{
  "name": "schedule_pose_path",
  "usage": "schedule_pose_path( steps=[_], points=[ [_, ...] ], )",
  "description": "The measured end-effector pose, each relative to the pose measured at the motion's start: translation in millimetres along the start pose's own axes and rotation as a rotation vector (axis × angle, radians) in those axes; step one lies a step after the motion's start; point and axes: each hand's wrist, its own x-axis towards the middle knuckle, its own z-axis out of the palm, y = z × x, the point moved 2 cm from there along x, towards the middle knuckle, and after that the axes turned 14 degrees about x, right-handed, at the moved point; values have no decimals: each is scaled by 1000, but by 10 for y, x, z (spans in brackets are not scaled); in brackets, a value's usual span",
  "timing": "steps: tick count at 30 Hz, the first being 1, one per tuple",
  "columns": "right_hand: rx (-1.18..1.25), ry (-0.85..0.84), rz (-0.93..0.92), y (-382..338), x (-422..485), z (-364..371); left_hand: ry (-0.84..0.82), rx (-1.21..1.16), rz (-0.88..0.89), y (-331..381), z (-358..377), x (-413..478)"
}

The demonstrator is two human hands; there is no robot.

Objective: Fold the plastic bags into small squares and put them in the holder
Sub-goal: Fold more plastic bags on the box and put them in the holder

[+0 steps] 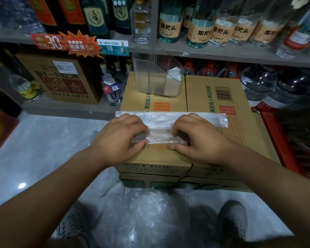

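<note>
**Item 1: plastic bag** [170, 122]. Clear and thin, flattened into a long strip on top of the near cardboard box [240, 136]. Its long axis runs left to right across the box top. The left end reaches the box's left edge. The right end lies past the right hand and stops short of the box's right edge. A narrower doubled band of the film sits between the two hands, on the near side of the strip.

**Item 2: left hand** [122, 138]. The grip is closed, with curled fingers and thumb pinching the near band of the bag.

**Item 3: right hand** [199, 138]. The grip is closed in the same way on the band's other end.

**Item 4: holder** [150, 76]. Clear ribbed plastic, standing upright on the far boxes [200, 93], well apart from the hands. Folded white squares [174, 81] sit in its right compartment.

**Item 5: loose bags** [150, 208]. A crumpled heap on the floor [43, 140], between the shoes [233, 219] and against the front of the box stack.

**Room:** bare box top lies near the hands toward the front edge, and more lies to the right of the bag. Open floor lies to the left. Shelves [222, 52] of bottles stand just behind the boxes.
</note>
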Motion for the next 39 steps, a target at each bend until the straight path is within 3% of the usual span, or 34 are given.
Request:
schedule_pose_path(
  steps=[21,28,32,39],
  points=[
    [-107,-7,-39,35,29,66,21,-243,-143,-7,5,5],
    [94,-4,81,-4,41,-71,41,-213,-168,-36,-59,2],
    [161,0,172,-5,4,-164,72,-212,-294,-104,-110,1],
    [192,223,266,60,138,-214,86,-346,-665,-207,-122,-4]
  ],
)
